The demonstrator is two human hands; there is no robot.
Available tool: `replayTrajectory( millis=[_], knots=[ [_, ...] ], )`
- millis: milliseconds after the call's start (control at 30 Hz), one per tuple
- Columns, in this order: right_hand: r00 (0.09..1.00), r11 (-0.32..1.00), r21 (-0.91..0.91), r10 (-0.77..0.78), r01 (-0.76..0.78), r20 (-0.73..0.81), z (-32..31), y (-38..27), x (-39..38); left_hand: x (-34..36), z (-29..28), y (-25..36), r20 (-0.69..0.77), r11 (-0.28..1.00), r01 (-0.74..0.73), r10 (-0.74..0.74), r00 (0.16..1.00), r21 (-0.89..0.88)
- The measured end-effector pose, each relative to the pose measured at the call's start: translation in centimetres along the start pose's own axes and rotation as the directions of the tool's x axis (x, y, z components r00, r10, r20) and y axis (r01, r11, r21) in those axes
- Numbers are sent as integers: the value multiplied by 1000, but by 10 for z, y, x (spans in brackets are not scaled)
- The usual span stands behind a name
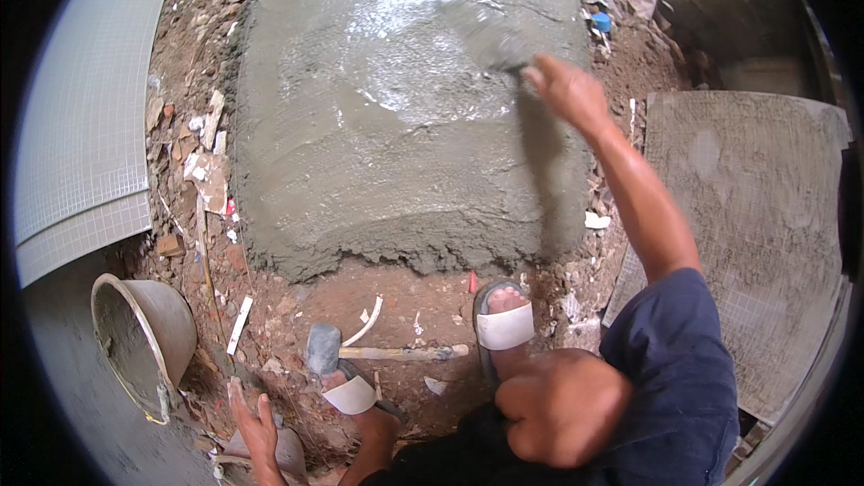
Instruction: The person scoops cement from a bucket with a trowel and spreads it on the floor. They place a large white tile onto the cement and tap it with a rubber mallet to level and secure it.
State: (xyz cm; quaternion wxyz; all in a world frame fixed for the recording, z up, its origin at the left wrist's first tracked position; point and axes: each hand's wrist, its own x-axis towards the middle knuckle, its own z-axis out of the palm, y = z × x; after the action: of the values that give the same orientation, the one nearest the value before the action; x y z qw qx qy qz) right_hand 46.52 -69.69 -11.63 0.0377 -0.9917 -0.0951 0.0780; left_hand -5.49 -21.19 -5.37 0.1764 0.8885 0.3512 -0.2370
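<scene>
A wide bed of wet grey mortar [306, 144] spreads in front of me, smooth and shiny toward the far middle and crumbly along its near edge. Over its far right part, my right hand [569, 92] is closed on the handle of a trowel [486, 31]. Motion smears the trowel's blade, which is at or just above the mortar. My left hand [254, 423] is low at the left, its fingers stretched out with nothing in them. It is nearest to a small bucket [286, 450], partly hidden below it.
A mortar-stained bucket [171, 324] leans at the left. Between my sandalled feet lies a mallet [324, 348] with a wooden handle. Gridded tiles [94, 108] stand at left; a mortar-smeared slab [747, 234] lies at right. Rubble [211, 180] lines the mortar's sides.
</scene>
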Motion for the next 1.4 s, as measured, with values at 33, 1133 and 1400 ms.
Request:
replayTrajectory(
  millis=[33, 1133, 1400],
  knots=[
    [998, 998, -20, 66, -66, 3, -6, 24, 17, 2, 0, 3, 0, 1000, -19, 19, 1000, 0],
    [813, 604, 545, 420, -582, 403, 20, 4, -278, 102, -9, 48, -66, 911, -411, 411, 909, 16],
    [841, 497, 683, 383, -536, 381, 19, -60, -283, 142, -12, 27, -152, 867, -496, 485, 861, -48]
  ],
)
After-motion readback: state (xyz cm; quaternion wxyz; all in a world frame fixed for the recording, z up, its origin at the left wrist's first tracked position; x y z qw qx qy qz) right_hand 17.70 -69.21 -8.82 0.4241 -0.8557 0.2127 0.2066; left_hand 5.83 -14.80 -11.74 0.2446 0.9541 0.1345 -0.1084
